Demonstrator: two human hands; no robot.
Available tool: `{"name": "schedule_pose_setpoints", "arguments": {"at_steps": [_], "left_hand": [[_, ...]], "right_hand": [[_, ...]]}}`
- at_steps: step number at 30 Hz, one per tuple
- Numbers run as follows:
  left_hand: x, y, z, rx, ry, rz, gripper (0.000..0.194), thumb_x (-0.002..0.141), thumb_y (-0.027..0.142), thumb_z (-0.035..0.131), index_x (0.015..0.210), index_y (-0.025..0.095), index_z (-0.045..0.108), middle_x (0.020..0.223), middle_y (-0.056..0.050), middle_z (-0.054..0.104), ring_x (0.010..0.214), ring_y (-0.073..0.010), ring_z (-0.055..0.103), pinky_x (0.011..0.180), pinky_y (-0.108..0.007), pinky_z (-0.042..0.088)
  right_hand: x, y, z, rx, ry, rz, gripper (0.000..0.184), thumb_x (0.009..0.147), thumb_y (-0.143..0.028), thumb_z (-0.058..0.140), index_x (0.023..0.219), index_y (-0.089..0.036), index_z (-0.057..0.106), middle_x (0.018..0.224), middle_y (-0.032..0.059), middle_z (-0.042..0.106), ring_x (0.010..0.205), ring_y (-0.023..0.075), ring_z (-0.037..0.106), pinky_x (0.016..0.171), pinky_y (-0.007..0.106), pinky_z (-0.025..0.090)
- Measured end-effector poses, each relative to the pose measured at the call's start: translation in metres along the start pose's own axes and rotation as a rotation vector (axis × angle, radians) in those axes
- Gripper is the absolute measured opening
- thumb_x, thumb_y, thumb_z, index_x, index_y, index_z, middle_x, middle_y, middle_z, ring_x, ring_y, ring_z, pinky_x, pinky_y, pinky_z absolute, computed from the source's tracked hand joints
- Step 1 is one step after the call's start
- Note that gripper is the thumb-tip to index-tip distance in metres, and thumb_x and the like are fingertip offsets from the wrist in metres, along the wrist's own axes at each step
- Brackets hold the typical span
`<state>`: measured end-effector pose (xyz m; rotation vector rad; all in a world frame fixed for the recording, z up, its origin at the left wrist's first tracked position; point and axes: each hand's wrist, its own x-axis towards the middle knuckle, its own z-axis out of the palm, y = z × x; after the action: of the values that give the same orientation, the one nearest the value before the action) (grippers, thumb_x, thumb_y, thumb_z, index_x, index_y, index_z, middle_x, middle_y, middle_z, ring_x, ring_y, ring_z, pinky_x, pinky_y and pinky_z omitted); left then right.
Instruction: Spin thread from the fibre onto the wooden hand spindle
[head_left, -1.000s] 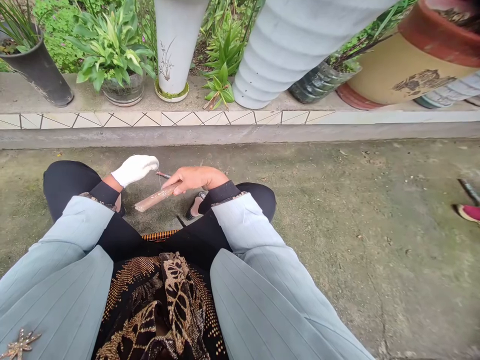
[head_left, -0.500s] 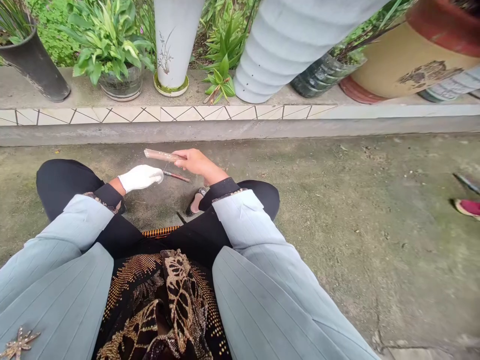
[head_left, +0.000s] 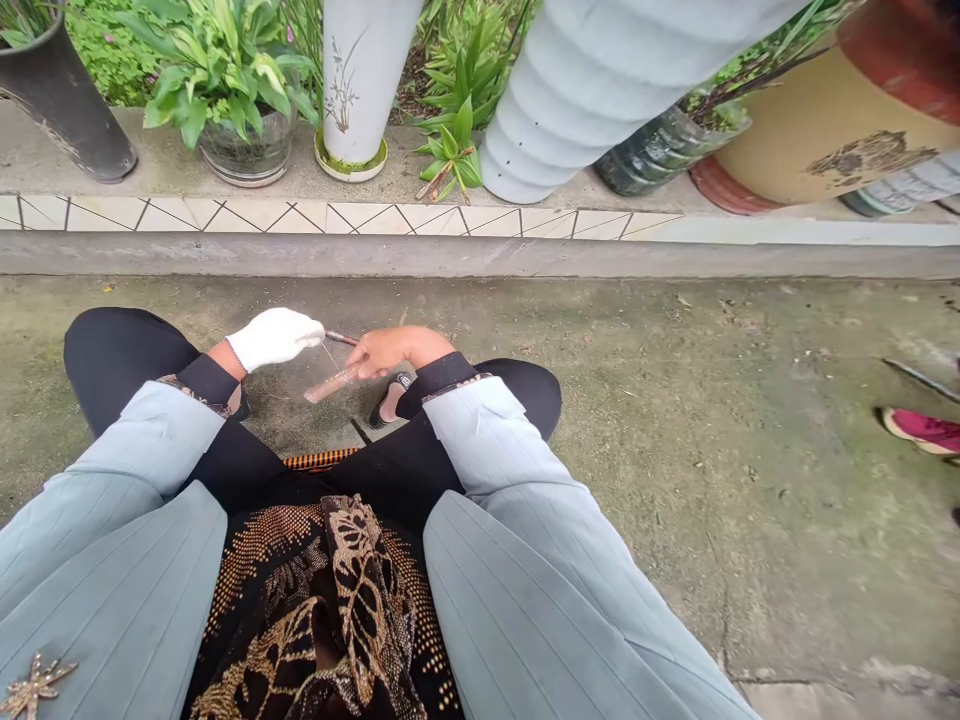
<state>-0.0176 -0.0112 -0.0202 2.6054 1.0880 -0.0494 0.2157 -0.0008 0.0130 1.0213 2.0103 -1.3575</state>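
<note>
My left hand (head_left: 276, 337), in a white glove, is closed, with a thin dark reddish rod (head_left: 342, 338) sticking out from its fingertips toward the right. My bare right hand (head_left: 382, 350) grips a short pale brown stick (head_left: 330, 386), blurred at its far end, which slants down to the left. A fine strand (head_left: 331, 357) runs between the gloved fingertips and the stick. Both hands hover above the concrete ground between my knees, close together but apart. The right fingers cover one end of the stick, and the rod's right end lies close to them.
Potted plants (head_left: 244, 140) and tall pots (head_left: 367, 80) line a low tiled ledge (head_left: 375, 218) ahead. Far right are another person's red shoe (head_left: 922, 430) and a thin rod (head_left: 919, 380) on the concrete (head_left: 675, 450). My own shoe (head_left: 391, 398) is below the right hand.
My right hand has lowered and turned the stick from pointing left above the rod to slanting down-left below it. My left hand has risen slightly. The red shoe shows more.
</note>
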Motion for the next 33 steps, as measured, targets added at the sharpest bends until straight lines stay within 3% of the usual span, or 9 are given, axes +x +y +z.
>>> {"name": "schedule_pose_setpoints", "arguments": {"at_steps": [3,8,11,15,18,22,27,30,33], "left_hand": [[0.003,0.002,-0.002,-0.09,0.077,0.041,0.034,0.091,0.035,0.042,0.101,0.018,0.071,0.105,-0.007,0.072,0.097,-0.0218,0.064,0.085,-0.029,0.045],[0.007,0.004,-0.004,-0.292,0.12,-0.101,0.036,0.091,0.034,0.039,0.1,0.014,0.068,0.099,-0.007,0.07,0.092,-0.0211,0.063,0.083,-0.03,0.046],[0.006,0.001,0.0,-0.464,0.047,-0.183,0.035,0.091,0.037,0.04,0.093,0.012,0.065,0.081,-0.005,0.066,0.073,-0.016,0.058,0.07,-0.026,0.045],[0.003,-0.001,0.01,-0.7,0.0,-0.188,0.035,0.092,0.04,0.039,0.091,0.014,0.062,0.065,0.0,0.056,0.056,-0.0109,0.048,0.057,-0.022,0.038],[0.001,0.003,0.016,-0.73,-0.115,-0.129,0.034,0.09,0.041,0.042,0.091,0.015,0.063,0.067,0.0,0.057,0.056,-0.0106,0.048,0.056,-0.022,0.038],[0.0,0.009,0.009,-0.573,-0.172,-0.03,0.033,0.088,0.038,0.043,0.089,0.016,0.067,0.079,-0.002,0.065,0.065,-0.0117,0.053,0.064,-0.021,0.041],[-0.008,0.009,-0.016,-0.393,-0.095,0.053,0.035,0.09,0.037,0.041,0.089,0.016,0.069,0.084,-0.002,0.07,0.072,-0.0129,0.058,0.071,-0.022,0.041],[-0.014,0.007,-0.025,-0.246,0.018,-0.057,0.038,0.09,0.039,0.04,0.094,0.016,0.07,0.085,-0.003,0.071,0.073,-0.0161,0.061,0.07,-0.024,0.042],[-0.017,0.003,-0.026,-0.119,0.109,-0.198,0.04,0.089,0.039,0.039,0.099,0.017,0.071,0.09,-0.005,0.073,0.08,-0.0202,0.065,0.073,-0.027,0.044]], "right_hand": [[-0.006,-0.005,0.0,0.187,-0.196,-0.228,0.038,0.078,-0.021,0.068,0.116,-0.016,0.071,0.072,-0.0007,0.067,0.056,0.0076,0.051,0.057,0.022,0.041],[-0.009,0.004,-0.003,0.373,-0.062,-0.476,0.045,0.079,-0.027,0.069,0.122,-0.012,0.066,0.077,-0.0001,0.068,0.058,0.0069,0.052,0.058,0.021,0.043],[-0.009,0.014,-0.006,0.557,0.185,-0.552,0.048,0.078,-0.031,0.072,0.121,-0.011,0.064,0.074,-0.001,0.065,0.057,0.0064,0.05,0.056,0.02,0.044],[-0.001,0.026,-0.011,0.885,0.717,-0.55,0.047,0.081,-0.043,0.07,0.117,-0.014,0.06,0.071,-0.0019,0.06,0.056,0.0064,0.049,0.051,0.017,0.042],[0.009,0.037,-0.017,0.988,0.995,-0.417,0.038,0.086,-0.048,0.063,0.109,-0.017,0.058,0.072,-0.0019,0.057,0.056,0.0067,0.049,0.051,0.016,0.042],[0.024,0.053,-0.021,0.858,1.138,-0.113,0.025,0.092,-0.035,0.053,0.107,-0.015,0.059,0.073,-0.0006,0.057,0.055,0.0072,0.048,0.052,0.018,0.041],[0.032,0.054,-0.016,0.17,0.994,0.223,0.026,0.088,-0.024,0.055,0.11,-0.016,0.067,0.094,0.0091,0.069,0.081,0.0185,0.062,0.07,0.028,0.045],[0.031,0.041,-0.009,-0.139,0.717,0.281,0.031,0.087,-0.026,0.059,0.115,-0.019,0.07,0.109,0.013,0.07,0.096,0.0245,0.063,0.075,0.03,0.043],[0.03,0.026,-0.001,-0.187,0.324,0.158,0.036,0.085,-0.025,0.063,0.119,-0.021,0.07,0.104,0.0099,0.072,0.085,0.0195,0.064,0.071,0.028,0.041]]}}
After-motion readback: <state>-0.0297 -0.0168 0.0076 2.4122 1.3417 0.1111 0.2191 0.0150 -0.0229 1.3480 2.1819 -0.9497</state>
